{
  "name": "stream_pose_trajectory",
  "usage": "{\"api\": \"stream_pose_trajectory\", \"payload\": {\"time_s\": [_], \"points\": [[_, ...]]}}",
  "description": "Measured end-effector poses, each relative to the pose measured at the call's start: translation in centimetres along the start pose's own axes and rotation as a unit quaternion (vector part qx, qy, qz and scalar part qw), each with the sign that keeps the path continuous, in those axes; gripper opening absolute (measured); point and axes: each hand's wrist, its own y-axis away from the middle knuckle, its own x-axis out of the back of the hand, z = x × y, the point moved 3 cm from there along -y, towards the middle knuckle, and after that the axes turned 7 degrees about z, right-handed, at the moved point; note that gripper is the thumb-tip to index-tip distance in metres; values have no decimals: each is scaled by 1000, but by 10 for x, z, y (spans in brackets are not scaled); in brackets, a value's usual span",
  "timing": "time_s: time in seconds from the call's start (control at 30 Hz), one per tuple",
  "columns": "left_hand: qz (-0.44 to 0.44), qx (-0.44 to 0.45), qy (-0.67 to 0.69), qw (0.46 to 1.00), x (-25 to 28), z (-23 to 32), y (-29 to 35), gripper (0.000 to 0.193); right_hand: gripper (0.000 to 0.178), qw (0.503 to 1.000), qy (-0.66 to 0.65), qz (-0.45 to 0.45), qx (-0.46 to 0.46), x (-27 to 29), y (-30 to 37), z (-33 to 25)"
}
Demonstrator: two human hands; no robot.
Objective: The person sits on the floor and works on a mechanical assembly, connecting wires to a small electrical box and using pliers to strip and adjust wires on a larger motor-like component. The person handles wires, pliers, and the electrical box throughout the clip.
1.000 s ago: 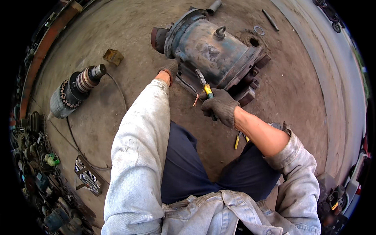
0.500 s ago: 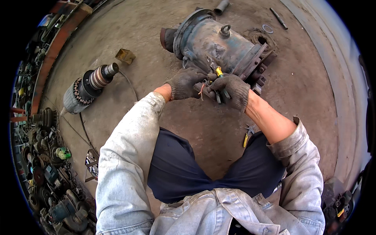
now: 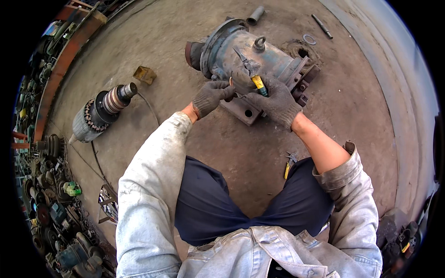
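Seen from the head camera, an old blue-grey electric motor [image 3: 252, 55] is being worked on where it is lying on its side on the concrete floor [image 3: 176, 41] of a workshop yard. A pair of pliers with yellow-and-dark handles [image 3: 254, 76] is being gripped in the gloved right hand [image 3: 277, 103], its metal nose being pointed up over the motor's housing, just below the lifting eye [image 3: 259, 43]. The gloved left hand [image 3: 211, 96] is being held closed just beside the right one, at the motor's near flank above its mounting foot [image 3: 244, 112]; whether anything is being pinched in it cannot be told.

A wound rotor [image 3: 99, 111] with its shaft is lying well apart to the left, a small yellowish box [image 3: 144, 74] near it. A second pair of yellow-handled pliers [image 3: 288, 163] is lying on the floor beside the person's right knee. A short pipe [image 3: 255, 15], a ring [image 3: 309, 39] and a rod [image 3: 321, 26] are lying beyond the motor. Scrap machine parts [image 3: 51, 194] are being kept piled along the left edge.
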Motion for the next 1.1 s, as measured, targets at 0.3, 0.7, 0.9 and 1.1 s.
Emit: {"api": "stream_pose_trajectory", "payload": {"time_s": [0.3, 0.7, 0.9, 1.1], "points": [[-41, -2, -91, 995, -16, 7, 4, 30, 39, 995, 63, 74, -37, -18, -11, -7], [-41, -4, -70, 997, -16, 21, 17, 34, 41, 988, 28, -57, -143, -17, -4, 2], [38, 126, 172, 976, -15, 11, 8, 23, 36, 965, -50, -146, -213, -12, -3, 15], [52, 24, 174, 983, -7, 4, 4, 23, 32, 880, -296, -180, -324, -16, 3, 8]]}}
